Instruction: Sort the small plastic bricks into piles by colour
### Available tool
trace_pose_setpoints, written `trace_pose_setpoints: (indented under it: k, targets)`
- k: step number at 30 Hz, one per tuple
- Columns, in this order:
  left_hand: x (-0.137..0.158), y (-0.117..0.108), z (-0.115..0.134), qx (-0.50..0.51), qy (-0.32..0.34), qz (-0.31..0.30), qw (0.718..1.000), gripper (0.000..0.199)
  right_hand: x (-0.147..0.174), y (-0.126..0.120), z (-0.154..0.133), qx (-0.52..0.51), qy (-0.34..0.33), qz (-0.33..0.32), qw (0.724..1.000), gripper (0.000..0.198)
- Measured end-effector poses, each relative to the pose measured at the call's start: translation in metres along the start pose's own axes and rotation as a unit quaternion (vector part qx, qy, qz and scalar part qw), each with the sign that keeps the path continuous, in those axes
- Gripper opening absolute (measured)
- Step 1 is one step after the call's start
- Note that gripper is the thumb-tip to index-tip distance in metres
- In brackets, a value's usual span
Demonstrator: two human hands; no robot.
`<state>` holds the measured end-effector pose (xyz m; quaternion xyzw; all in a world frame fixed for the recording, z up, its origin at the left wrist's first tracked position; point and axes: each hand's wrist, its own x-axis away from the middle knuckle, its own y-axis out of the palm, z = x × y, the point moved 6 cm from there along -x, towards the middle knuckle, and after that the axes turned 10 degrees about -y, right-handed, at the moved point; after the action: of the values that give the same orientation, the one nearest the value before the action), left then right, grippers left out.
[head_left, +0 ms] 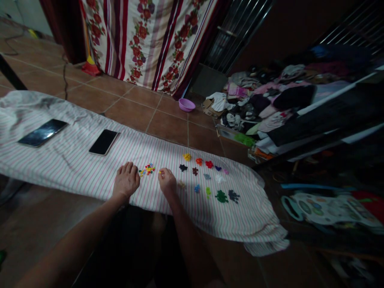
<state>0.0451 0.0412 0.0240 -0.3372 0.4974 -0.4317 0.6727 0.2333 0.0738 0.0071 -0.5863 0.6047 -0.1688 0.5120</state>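
My left hand lies palm down on the striped cloth, fingers stretched out and holding nothing I can see. Just to its right is a loose pile of small mixed-colour pieces, mostly red, yellow, green and blue. On the other side of that pile, my right hand pinches a small yellow piece between thumb and fingertips. Farther right, small heaps sit sorted by colour, among them a yellow heap, a red heap, a black heap and a dark green heap. The pieces are too small to name exactly.
A striped cloth covers the long narrow surface. Two dark-screened devices, a tablet and a phone, rest on its left part. Beyond are a floral curtain, a purple basin and piled clothes.
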Motion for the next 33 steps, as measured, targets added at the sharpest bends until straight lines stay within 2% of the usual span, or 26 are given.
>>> trace_pose_setpoints:
  k: [4, 8, 15, 21, 33]
  targets:
    - [0.0, 0.001, -0.001, -0.01, 0.0, -0.004, 1.0, 0.027, -0.01, -0.008, 0.014, -0.021, 0.034, 0.016, 0.999, 0.018]
    - [0.0, 0.0, 0.0, -0.015, 0.001, -0.007, 1.0, 0.029, -0.024, -0.022, 0.04, -0.037, 0.077, 0.031, 0.996, 0.018]
    - [0.0, 0.001, 0.001, -0.017, 0.003, -0.005, 1.0, 0.026, -0.054, -0.062, 0.1, 0.036, 0.097, 0.077, 0.992, 0.021]
    - [0.0, 0.001, 0.001, -0.033, 0.008, 0.001, 0.999, 0.026, -0.072, -0.071, 0.141, 0.096, 0.163, 0.033, 0.981, 0.028]
    - [0.0, 0.003, 0.001, -0.021, -0.002, -0.012, 1.0, 0.028, -0.087, -0.064, 0.155, 0.168, 0.183, -0.015, 0.969, 0.028]
